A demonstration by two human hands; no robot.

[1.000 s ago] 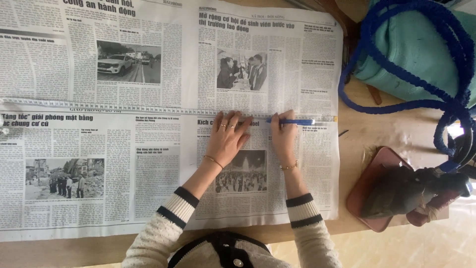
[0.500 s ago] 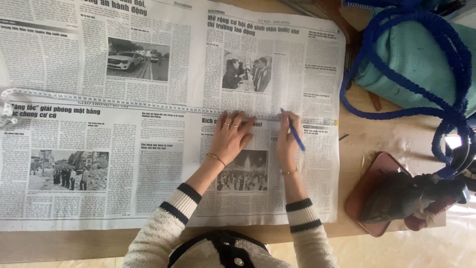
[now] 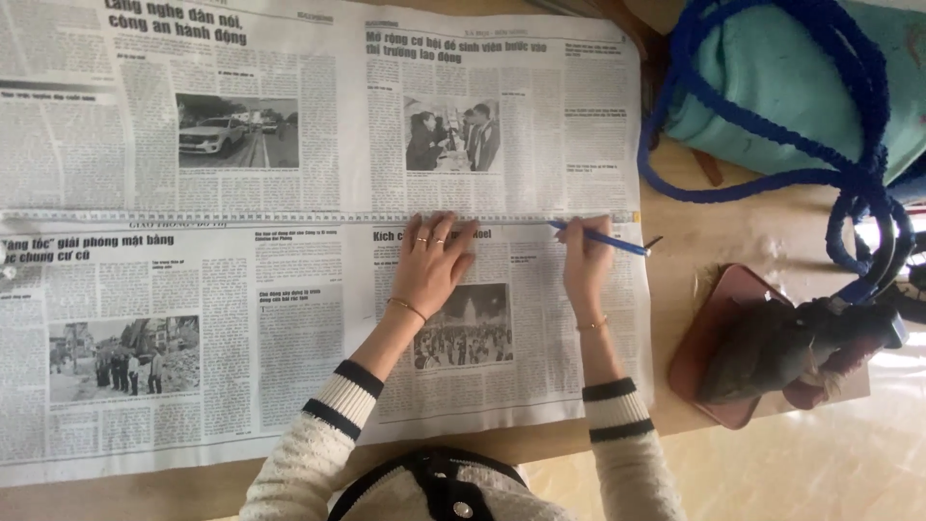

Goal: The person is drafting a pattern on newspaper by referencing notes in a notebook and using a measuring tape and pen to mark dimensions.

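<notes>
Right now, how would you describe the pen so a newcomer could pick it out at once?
Start at the big newspaper spread over the wooden table. A long clear ruler crosses its middle fold, pressed flat by the left hand. At the ruler's right end, the right hand holds the pen: thin, blue, the only coloured stick on the grey print.

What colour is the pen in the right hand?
Blue; the pen in the right hand shows best in the head view.

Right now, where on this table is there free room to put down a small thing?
Bare wood shows between the newspaper's right edge and the brown tray, and above the tray toward the blue cord. Crowded: the right side, with the teal cloth, and mid-page, where the left hand presses the ruler and the right hand holds the blue pen.
</notes>
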